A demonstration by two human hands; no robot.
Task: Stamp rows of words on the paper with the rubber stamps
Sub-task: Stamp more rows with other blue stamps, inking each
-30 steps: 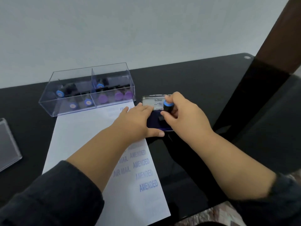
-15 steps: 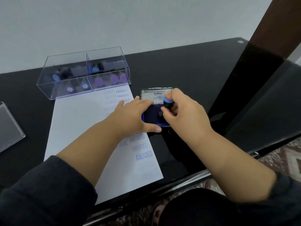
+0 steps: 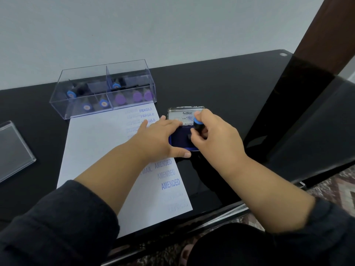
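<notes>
We're at the inking step. Right hand (image 3: pixel 217 139) pinches the black rubber stamp with the blue cap (image 3: pixel 197 124), its base down on the dark blue ink pad in its open metal tin (image 3: pixel 181 140), centre of frame. Same grip and same spot as a second ago, so it's a held press, not a dab; only the head camera has shifted.

Left hand (image 3: pixel 161 138) lies flat with fingers straight, holding nothing, steadying the tin's left edge and overlapping the white paper sheet (image 3: pixel 92 143).

The sheet lies on the black glass bench (image 3: pixel 221 87), centre-left. Rows so far: FRAGILE at the upper right of the sheet, fainter prints beside it, AMENDED lower right, part of a MAIL print. The left half is blank, so plenty of stamping is left.

Spare stamps sit in the clear plastic box (image 3: pixel 103 87) at the sheet's top edge.

Next, probably: lift off the pad and print on the sheet.
</notes>
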